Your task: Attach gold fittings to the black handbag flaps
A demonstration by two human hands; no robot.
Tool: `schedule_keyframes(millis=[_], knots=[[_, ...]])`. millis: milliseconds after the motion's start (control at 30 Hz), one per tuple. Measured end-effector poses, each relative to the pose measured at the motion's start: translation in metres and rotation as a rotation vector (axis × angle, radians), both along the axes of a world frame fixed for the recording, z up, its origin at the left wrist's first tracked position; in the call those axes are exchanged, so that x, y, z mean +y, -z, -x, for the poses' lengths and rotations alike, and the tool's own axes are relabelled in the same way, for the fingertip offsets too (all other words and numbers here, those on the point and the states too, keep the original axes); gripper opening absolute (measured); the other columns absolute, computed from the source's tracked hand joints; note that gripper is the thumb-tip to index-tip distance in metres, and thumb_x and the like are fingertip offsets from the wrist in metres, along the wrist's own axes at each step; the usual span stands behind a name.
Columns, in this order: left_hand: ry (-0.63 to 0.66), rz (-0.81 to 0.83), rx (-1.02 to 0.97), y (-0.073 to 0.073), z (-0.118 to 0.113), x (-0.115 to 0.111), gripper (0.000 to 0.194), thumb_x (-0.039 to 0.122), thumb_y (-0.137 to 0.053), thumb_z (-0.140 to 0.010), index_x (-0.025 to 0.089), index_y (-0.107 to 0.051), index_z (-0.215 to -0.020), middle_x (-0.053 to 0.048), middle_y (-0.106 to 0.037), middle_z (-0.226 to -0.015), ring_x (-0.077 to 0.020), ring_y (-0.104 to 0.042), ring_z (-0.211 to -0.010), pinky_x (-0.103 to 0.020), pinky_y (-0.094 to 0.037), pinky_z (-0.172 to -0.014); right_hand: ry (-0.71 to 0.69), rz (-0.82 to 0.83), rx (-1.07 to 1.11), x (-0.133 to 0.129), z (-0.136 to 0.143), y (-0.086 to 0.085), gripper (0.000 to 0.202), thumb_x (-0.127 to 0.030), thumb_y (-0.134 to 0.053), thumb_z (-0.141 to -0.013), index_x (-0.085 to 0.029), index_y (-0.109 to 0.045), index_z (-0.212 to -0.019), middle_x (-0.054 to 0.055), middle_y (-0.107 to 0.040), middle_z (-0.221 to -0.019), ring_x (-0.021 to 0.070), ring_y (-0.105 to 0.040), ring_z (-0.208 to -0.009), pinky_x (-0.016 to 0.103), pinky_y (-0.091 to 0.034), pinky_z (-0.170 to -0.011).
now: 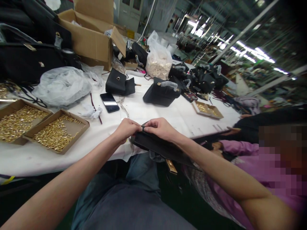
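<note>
A black handbag (155, 145) hangs tilted at the table's edge, above my lap. A gold-coloured metal piece (171, 166) shows below it. My left hand (127, 129) is closed, thumb and finger pinching the bag's near-left upper corner. Right beside it, my right hand (161, 127) pinches the same corner, fingertips almost touching those of the left. Whether a small part sits between the fingertips is too small to make out. My right forearm covers much of the bag's far end.
Two cardboard trays of small gold metal pieces (62, 110) (18, 102) lie at left. A phone (109, 103), a small black bag (117, 82) and another black handbag (161, 92) rest ahead. A co-worker's pink sleeve (240, 146) is close on the right.
</note>
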State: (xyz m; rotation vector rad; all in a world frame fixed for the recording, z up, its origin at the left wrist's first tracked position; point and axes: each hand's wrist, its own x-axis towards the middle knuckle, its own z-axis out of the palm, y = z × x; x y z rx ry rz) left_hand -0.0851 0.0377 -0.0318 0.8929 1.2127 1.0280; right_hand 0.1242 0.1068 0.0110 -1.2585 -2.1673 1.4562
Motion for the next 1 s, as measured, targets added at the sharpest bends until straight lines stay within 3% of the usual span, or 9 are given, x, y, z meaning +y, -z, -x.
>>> schedule_keyframes(millis=[133, 267, 500, 700, 867, 1000], knots=[[0.074, -0.029, 0.004, 0.01, 0.005, -0.001, 0.031, 0.039, -0.08, -0.07, 0.011, -0.085, -0.082, -0.006, -0.065, -0.069, -0.0166, -0.055, -0.065, -0.026, -0.04, -0.058, -0.024, -0.035, 0.003, 0.001, 0.0, 0.003, 0.026, -0.036, -0.083, -0.087, -0.015, -0.084, -0.103, 0.006, -0.085, -0.093, 0.0176, -0.073, -0.078, 0.028, -0.055, -0.072], [0.104, -0.05, -0.001, 0.014, 0.007, -0.004, 0.032, 0.043, -0.081, -0.074, 0.011, -0.081, -0.078, -0.005, -0.064, -0.07, -0.0158, -0.054, -0.064, -0.026, -0.038, -0.059, -0.061, -0.065, 0.002, 0.001, 0.0, 0.005, 0.025, -0.036, -0.082, -0.089, -0.017, -0.085, -0.104, 0.005, -0.084, -0.093, 0.0178, -0.074, -0.079, 0.029, -0.055, -0.072], [0.11, -0.063, -0.013, 0.005, 0.006, -0.008, 0.037, 0.047, -0.081, -0.072, 0.011, -0.076, -0.073, -0.003, -0.056, -0.068, -0.0146, -0.049, -0.066, -0.026, -0.035, -0.06, -0.117, -0.237, -0.073, 0.002, 0.003, 0.0, 0.018, -0.032, -0.078, -0.091, -0.019, -0.085, -0.101, 0.003, -0.083, -0.089, 0.0186, -0.074, -0.077, 0.029, -0.056, -0.072], [0.087, -0.11, 0.165, -0.005, -0.001, -0.009, 0.027, 0.039, -0.074, -0.07, 0.012, -0.075, -0.068, 0.0, -0.047, -0.061, -0.0129, -0.039, -0.061, -0.029, -0.022, -0.055, -0.155, -0.341, -0.112, 0.0, 0.003, -0.004, 0.015, -0.025, -0.076, -0.091, -0.021, -0.085, -0.102, 0.002, -0.084, -0.091, 0.0191, -0.075, -0.079, 0.03, -0.056, -0.074], [0.014, -0.133, 0.325, -0.004, -0.008, -0.006, 0.023, 0.034, -0.069, -0.069, 0.012, -0.076, -0.066, 0.001, -0.044, -0.056, -0.013, -0.036, -0.057, -0.031, -0.017, -0.052, -0.164, -0.392, -0.073, -0.004, -0.001, -0.007, 0.016, -0.023, -0.076, -0.091, -0.021, -0.086, -0.104, 0.001, -0.085, -0.095, 0.0196, -0.076, -0.085, 0.031, -0.056, -0.08], [0.042, -0.165, 0.323, -0.003, -0.005, -0.006, 0.022, 0.034, -0.07, -0.071, 0.013, -0.076, -0.066, 0.0, -0.048, -0.058, -0.0136, -0.039, -0.059, -0.03, -0.021, -0.053, -0.171, -0.382, -0.041, -0.004, -0.003, -0.006, 0.017, -0.02, -0.076, -0.09, -0.022, -0.086, -0.104, 0.0, -0.085, -0.097, 0.0191, -0.077, -0.088, 0.03, -0.056, -0.083]])
